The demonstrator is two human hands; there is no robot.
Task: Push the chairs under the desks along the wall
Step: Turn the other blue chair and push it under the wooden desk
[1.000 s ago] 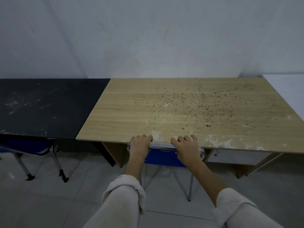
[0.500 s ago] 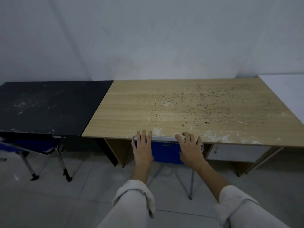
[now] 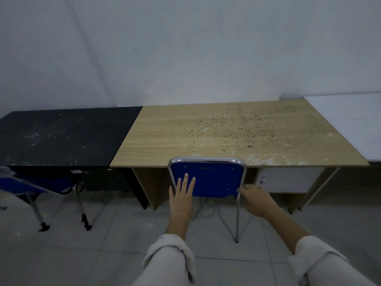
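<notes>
Chair (image 3: pixel 208 178): blue back, probably smooth plastic, in shiny chromed metal tube. Desk (image 3: pixel 206 137): matt wood-grain top, speckled and scuffed. Black desk (image 3: pixel 57 137): matt, dusty. Floor (image 3: pixel 103 244): smooth pale tile.

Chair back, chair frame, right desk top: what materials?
Chair back: looks like moulded blue plastic, smooth and matte, with small fastener dimples. Frame: chromed metal tube, going by the bright reflections along the bend. Desk top: probably wood-grain laminate on board; regular printed-looking grain, whitish worn patches at the front edge, dark specks.
</notes>
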